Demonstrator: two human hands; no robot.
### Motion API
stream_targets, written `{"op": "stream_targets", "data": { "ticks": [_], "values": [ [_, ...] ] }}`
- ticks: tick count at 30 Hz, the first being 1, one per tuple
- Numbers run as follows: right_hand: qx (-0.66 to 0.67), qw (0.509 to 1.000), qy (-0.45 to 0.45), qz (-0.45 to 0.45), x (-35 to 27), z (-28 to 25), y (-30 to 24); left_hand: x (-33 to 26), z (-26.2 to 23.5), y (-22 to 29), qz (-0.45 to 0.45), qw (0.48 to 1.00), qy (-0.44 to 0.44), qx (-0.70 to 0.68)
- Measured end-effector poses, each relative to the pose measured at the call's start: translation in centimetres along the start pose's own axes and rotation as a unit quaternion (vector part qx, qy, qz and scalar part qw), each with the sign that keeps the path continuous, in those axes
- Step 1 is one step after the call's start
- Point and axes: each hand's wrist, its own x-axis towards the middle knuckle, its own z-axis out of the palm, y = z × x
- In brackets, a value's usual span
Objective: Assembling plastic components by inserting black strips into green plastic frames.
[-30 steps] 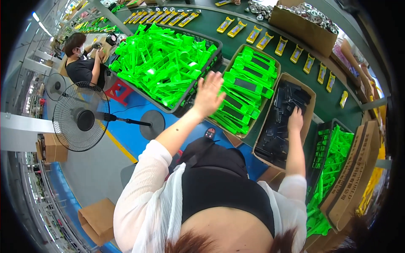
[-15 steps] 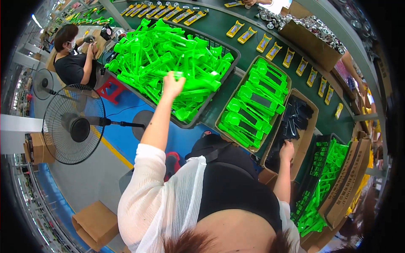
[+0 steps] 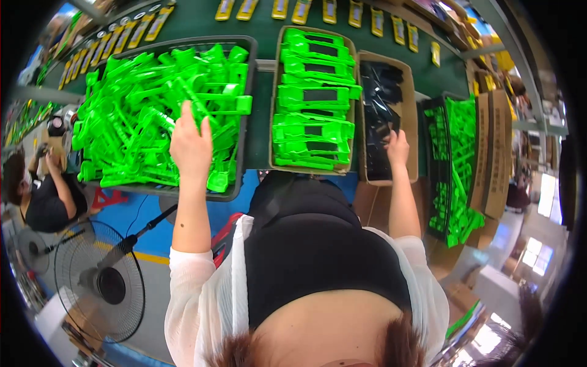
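Observation:
A black crate (image 3: 247, 61) on the left holds a heap of bright green plastic parts (image 3: 131, 110). My left hand (image 3: 191, 147) is over the heap, thumb and forefinger closed around one long green part (image 3: 194, 98). On the right stands a narrow cardboard box (image 3: 411, 147) of glossy black flat pieces (image 3: 380, 79). My right hand (image 3: 398, 148) reaches into it, fingertips pinching one black piece (image 3: 385, 129). Between the two containers, a cardboard tray (image 3: 275, 144) carries a stacked column of green parts with dark rectangular panels (image 3: 321, 95).
Yellow-framed pieces (image 3: 354, 13) line the green bench (image 3: 263, 37). A black basket of green parts (image 3: 461, 147) and a tall carton (image 3: 492, 153) stand at the far right. A floor fan (image 3: 110, 284) and a seated person (image 3: 52, 196) are on the left.
The view has turned, so the containers now sit straight ahead. My left hand remains above the green heap, its blur gone. My right hand is still at the box of black pieces.

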Motion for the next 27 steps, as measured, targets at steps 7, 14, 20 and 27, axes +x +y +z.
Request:
{"op": "stream_targets", "data": {
  "ticks": [7, 14, 20, 27],
  "values": [
    [0.232, 0.962, -0.139, -0.032, -2.8, -1.5, -4.0, -2.6, 7.9, 14.2, 0.297, 0.935, -0.142, -0.133],
    [0.288, 0.913, -0.278, -0.076, -4.2, -5.5, -7.9, -2.5, 12.9, 17.7, 0.435, 0.887, -0.153, -0.032],
    [0.341, 0.863, -0.362, -0.087, -4.4, -6.5, -8.3, -3.1, 11.7, 17.8, 0.415, 0.864, -0.285, -0.018],
    [0.312, 0.878, -0.353, -0.087, -4.0, -8.0, -9.4, -1.4, 4.9, 16.8, 0.261, 0.936, -0.062, -0.228]
  ]
}}
